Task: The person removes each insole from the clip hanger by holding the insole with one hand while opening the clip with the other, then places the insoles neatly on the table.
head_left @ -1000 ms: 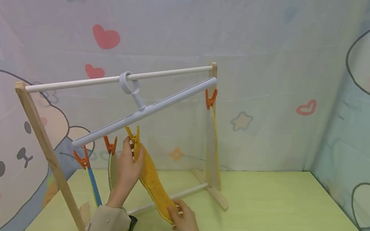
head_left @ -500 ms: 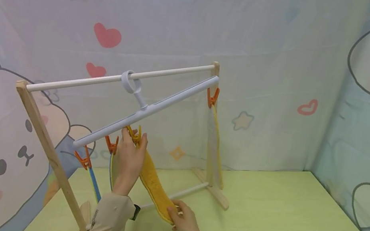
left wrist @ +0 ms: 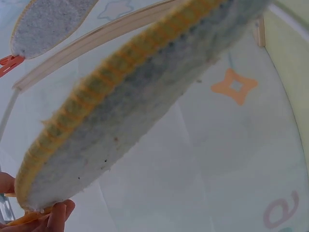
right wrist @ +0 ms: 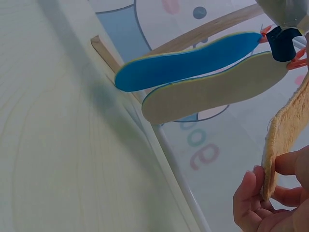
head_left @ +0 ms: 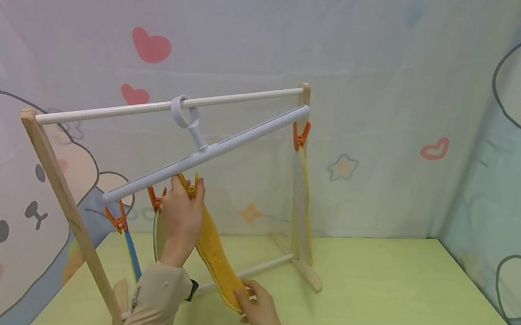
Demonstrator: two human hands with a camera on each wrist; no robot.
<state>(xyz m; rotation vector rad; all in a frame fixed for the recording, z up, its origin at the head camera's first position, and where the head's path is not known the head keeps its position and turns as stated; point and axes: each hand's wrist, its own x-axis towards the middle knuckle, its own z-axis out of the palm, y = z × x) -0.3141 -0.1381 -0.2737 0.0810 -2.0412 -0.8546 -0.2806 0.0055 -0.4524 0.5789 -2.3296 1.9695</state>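
A fuzzy yellow insole (head_left: pixel 218 258) slants down from beneath the white hanger (head_left: pixel 205 155); its greyish underside fills much of the left wrist view. My left hand (head_left: pixel 181 222) pinches a yellow clip (head_left: pixel 190 190) at the insole's upper end, close under the hanger bar. Whether the clip is fastened to the hanger is hard to tell. The insole's lower end is pinched between the thumb and fingers of my right hand (head_left: pixel 259 309). Behind my left hand hang a blue insole (right wrist: pixel 188 63) and a beige insole (right wrist: pixel 212 92), each from an orange clip.
The hanger hooks over the white rod (head_left: pixel 114 114) of a wooden stand (head_left: pixel 66 194). At its far end, an orange clip (head_left: pixel 300 136) holds a yellow-edged insole (head_left: pixel 301 209). The pale green tabletop (head_left: pixel 395 314) stretches right, with a printed cloth (head_left: pixel 383 165) behind.
My left hand has risen slightly with the yellow clip, bringing it nearer the hanger bar. My right hand keeps its pinch on the insole's lower end, almost still.
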